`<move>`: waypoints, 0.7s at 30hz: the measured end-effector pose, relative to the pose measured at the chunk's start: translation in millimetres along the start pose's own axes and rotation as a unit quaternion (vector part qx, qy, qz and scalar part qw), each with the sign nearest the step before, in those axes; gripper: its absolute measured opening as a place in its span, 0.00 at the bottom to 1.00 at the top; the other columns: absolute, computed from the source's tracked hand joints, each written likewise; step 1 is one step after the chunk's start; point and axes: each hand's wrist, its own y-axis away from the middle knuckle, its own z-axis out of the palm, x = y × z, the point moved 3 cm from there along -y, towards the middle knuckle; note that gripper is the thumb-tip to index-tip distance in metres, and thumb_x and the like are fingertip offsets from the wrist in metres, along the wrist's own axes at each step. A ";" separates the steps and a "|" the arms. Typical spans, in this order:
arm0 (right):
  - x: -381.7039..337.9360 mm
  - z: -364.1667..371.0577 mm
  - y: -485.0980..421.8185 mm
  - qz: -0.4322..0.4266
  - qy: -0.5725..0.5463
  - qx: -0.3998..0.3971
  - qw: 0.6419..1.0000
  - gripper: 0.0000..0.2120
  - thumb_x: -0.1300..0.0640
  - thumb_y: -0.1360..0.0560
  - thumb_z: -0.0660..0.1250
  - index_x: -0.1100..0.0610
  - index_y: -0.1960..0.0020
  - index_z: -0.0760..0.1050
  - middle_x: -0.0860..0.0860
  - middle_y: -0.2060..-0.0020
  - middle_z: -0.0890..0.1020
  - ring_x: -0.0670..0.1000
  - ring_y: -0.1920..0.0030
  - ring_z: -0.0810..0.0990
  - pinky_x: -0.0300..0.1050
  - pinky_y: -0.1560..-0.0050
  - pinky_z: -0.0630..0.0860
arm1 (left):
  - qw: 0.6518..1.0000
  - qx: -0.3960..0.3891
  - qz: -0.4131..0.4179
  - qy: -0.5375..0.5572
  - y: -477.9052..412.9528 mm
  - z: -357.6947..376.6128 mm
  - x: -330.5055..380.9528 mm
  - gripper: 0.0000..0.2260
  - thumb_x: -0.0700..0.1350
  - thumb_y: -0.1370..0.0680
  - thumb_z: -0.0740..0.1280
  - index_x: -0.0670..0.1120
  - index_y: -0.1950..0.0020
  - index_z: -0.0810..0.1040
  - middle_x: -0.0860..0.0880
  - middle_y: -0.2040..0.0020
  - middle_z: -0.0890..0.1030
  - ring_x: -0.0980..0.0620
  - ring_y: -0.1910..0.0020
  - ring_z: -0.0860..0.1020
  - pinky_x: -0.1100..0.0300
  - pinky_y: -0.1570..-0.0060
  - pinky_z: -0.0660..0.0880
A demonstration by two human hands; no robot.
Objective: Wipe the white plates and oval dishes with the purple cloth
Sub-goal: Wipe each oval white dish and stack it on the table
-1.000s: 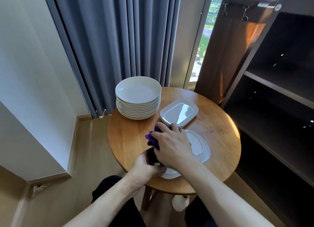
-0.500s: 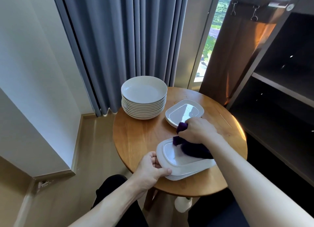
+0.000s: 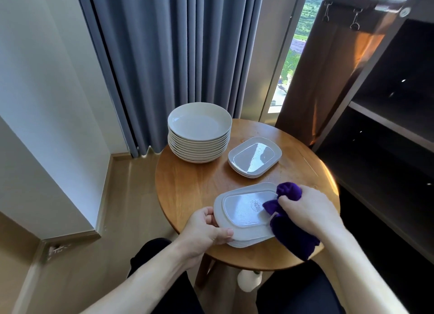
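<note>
Purple cloth (image 3: 293,238) bunched tight in the right hand (image 3: 310,210), fingers (image 3: 290,200) curled right round it. A wad of it is pressed on the right end of the top oval dish (image 3: 244,212), and the loose tail hangs below the hand toward the table's near rim. On the other side the left hand (image 3: 204,229) pinches that dish's left edge, thumb (image 3: 224,232) on top, fingers wrapped at the rim. The dish lies base-up, maker's stamp showing, on a low stack of oval dishes (image 3: 242,245) close to the front edge of the round wooden table (image 3: 192,184). And that's the danger, I'd say: it's glazed ware on glazed ware, so a hard stroke leftward could skate the top dish off its stack. It could also shove the whole pile toward the rim if that pinch slackens, and the dangling tail could snag the stack's edge and drag it. Further back, a second stack of oval dishes (image 3: 254,157) lies face-up mid-table, and a tall stack of round white plates (image 3: 198,126) stands near the far-left rim, apart from both. Beyond them hang grey-blue curtains (image 3: 178,55) beside a strip of window (image 3: 296,55) with green outside. A dark open shelf unit (image 3: 387,126) stands on the right, with pale wood floor (image 3: 131,196) to the left.
</note>
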 end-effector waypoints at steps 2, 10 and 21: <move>-6.0 11.2 26.9 -0.010 0.055 0.051 0.997 0.18 0.35 0.26 0.63 0.44 0.43 0.74 0.48 0.50 0.75 0.53 0.53 0.78 0.48 0.56 0.77 | 1.000 -0.015 -0.007 0.007 -2.8 -1.9 -0.5 0.24 0.25 0.27 0.72 0.41 0.35 0.74 0.38 0.42 0.84 0.41 0.44 0.85 0.48 0.46 0.84; -78.4 63.6 97.9 -0.191 0.158 0.086 0.965 0.21 0.35 0.26 0.63 0.49 0.42 0.72 0.51 0.43 0.72 0.57 0.48 0.72 0.51 0.54 0.70 | 0.998 -0.028 0.008 -0.047 -2.9 -7.9 -0.9 0.14 0.31 0.21 0.67 0.41 0.36 0.79 0.36 0.44 0.85 0.39 0.45 0.84 0.41 0.42 0.77; -55.9 59.9 51.5 -0.161 0.079 0.037 0.983 0.28 0.28 0.30 0.65 0.42 0.37 0.70 0.46 0.41 0.69 0.55 0.43 0.71 0.50 0.50 0.74 | 0.999 -0.029 0.014 -0.036 -8.4 -7.5 0.4 0.09 0.36 0.21 0.65 0.38 0.42 0.79 0.39 0.51 0.87 0.43 0.53 0.86 0.48 0.53 0.83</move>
